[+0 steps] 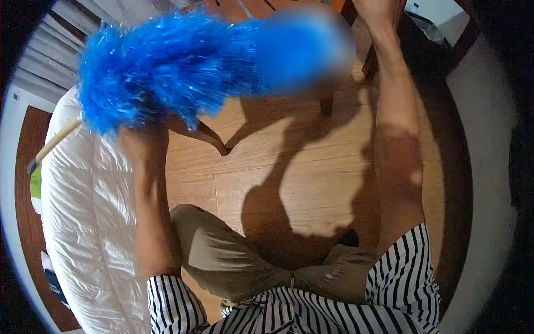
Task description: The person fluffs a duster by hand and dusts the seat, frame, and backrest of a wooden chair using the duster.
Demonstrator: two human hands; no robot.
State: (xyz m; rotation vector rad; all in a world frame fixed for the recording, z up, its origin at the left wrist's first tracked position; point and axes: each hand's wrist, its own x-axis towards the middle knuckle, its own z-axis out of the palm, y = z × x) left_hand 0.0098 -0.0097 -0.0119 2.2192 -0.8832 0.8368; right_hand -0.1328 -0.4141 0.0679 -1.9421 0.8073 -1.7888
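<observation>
A bright blue duster with shiny plastic strands (167,67) stretches across the upper left. Its thin wooden handle (55,142) sticks out toward the lower left, with a dark tip. My left hand (140,131) grips the duster from below, and the strands hide its fingers. A blurred patch covers the duster's right end. At the top edge, my right hand (379,12) reaches up beside brown wooden furniture (236,10). The frame cuts off its fingers, so whether it touches the wood does not show.
A white quilted cover (92,222) lies along the left, with a wooden edge (30,167) beyond it. Grey-white curtains (53,47) hang at the upper left. Wooden flooring (222,183) carries my shadow between my knees and the furniture. A pale wall (495,167) runs along the right.
</observation>
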